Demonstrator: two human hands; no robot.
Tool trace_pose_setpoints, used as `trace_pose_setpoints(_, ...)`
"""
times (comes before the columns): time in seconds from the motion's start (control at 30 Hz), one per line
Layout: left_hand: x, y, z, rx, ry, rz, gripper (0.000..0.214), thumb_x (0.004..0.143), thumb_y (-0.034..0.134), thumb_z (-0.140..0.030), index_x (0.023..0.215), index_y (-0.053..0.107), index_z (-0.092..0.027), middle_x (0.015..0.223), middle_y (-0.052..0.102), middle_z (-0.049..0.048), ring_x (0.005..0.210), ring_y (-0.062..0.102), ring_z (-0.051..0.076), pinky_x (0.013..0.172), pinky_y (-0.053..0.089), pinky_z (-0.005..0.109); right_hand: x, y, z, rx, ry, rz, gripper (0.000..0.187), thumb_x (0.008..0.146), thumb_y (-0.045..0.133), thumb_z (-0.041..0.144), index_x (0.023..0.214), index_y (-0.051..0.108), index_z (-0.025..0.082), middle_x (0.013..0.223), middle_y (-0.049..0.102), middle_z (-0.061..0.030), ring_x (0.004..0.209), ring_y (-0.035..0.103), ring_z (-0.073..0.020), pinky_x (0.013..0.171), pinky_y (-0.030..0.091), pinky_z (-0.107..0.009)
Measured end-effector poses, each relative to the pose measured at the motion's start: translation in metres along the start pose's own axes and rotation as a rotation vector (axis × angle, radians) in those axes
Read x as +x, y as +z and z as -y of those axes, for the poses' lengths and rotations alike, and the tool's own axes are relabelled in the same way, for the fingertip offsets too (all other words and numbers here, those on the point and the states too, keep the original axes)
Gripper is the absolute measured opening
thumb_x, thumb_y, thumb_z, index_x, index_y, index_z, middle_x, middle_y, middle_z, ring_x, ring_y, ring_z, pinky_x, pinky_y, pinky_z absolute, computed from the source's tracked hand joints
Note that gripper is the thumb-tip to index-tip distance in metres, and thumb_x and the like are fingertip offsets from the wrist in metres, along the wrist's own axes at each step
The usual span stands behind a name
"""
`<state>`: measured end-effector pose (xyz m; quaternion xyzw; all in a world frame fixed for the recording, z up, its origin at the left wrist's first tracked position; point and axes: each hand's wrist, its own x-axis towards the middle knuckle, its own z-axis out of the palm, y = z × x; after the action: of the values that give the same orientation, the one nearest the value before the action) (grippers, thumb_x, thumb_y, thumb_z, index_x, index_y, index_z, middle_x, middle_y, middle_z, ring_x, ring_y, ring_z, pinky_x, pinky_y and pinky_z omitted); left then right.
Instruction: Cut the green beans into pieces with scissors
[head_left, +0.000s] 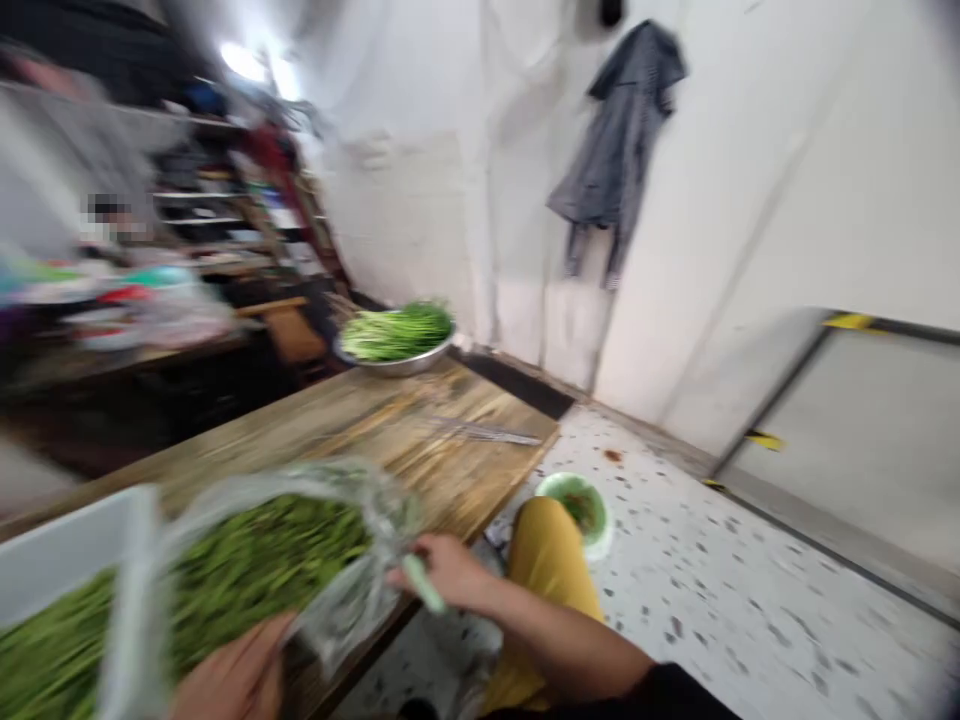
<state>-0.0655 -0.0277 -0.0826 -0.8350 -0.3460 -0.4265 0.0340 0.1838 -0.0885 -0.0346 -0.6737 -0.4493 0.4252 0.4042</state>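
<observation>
A clear plastic bag (382, 490) lies spread on the wooden table, filled with chopped green vegetables (270, 550). At the bag's right edge, my right hand (450, 572) is closed on a pale green handle (424, 584); what it belongs to is blurred. The bag's plastic touches or lies right beside those fingers. My left hand (232, 672) is low in the view, at the near side of the greens. Motion smears its fingers, and the frame's bottom edge cuts it off. Left of the bag stands a white plastic bin (135, 560) with more greens inside.
On the wooden table (300, 430) lie thin metal utensils (487, 432). A metal bowl (405, 366) of long green stalks stands at the far end. A pale green basin (600, 540) is on the floor beside my knee. Clothing (619, 130) hangs on the wall; cluttered shelves stand left.
</observation>
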Motion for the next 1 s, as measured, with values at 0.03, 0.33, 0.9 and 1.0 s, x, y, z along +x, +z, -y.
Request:
trace_pose_setpoints(0.03, 0.011, -0.004, -0.002, 0.036, -0.070, 0.024, 0.027, 0.078, 0.049, -0.025, 0.099, 0.065, -0.029, 0.096, 0.070, 0.0012, 0.086, 0.064, 0.020, 0.082, 0.050, 0.034, -0.004, -0.001, 0.002, 0.024, -0.024, 0.035, 0.038, 0.053, 0.074, 0.051, 0.071, 0.064, 0.019, 0.056, 0.059, 0.0027, 0.055, 0.056, -0.0151, 0.051, 0.044, -0.024)
trace_pose_setpoints(0.33, 0.140, -0.018, 0.029, 0.171, -0.331, 0.176, 0.027, 0.082, 0.041, -0.015, 0.079, 0.068, -0.018, 0.079, 0.065, 0.0064, 0.080, 0.057, 0.018, 0.077, 0.044, 0.030, 0.017, 0.002, -0.037, 0.318, 0.035, 0.213, 0.045, 0.073, 0.057, 0.057, 0.098, 0.051, 0.020, 0.044, 0.041, 0.0105, 0.030, 0.037, -0.0082, 0.028, 0.037, -0.021)
trace_pose_setpoints(0.9, 0.013, 0.013, -0.077, -0.079, -0.200, 0.552, 0.022, 0.082, 0.044, -0.018, 0.091, 0.063, -0.018, 0.082, 0.061, 0.0090, 0.078, 0.056, 0.020, 0.070, 0.044, 0.030, 0.026, 0.000, -0.030, 0.413, 0.006, 0.159, 0.051, 0.071, 0.061, 0.054, 0.104, 0.049, 0.019, 0.046, 0.045, 0.0105, 0.032, 0.040, -0.0088, 0.029, 0.037, -0.020)
trace_pose_setpoints(1.0, -0.009, 0.000, -0.080, -0.056, -0.237, 0.557, 0.024, 0.077, 0.051, -0.019, 0.099, 0.060, -0.018, 0.094, 0.060, 0.0100, 0.086, 0.055, 0.021, 0.075, 0.045, 0.032, 0.022, 0.000, -0.029, 0.330, -0.031, 0.063, 0.054, 0.068, 0.064, 0.053, 0.106, 0.049, 0.017, 0.044, 0.046, 0.0102, 0.030, 0.038, -0.0088, 0.028, 0.035, -0.021)
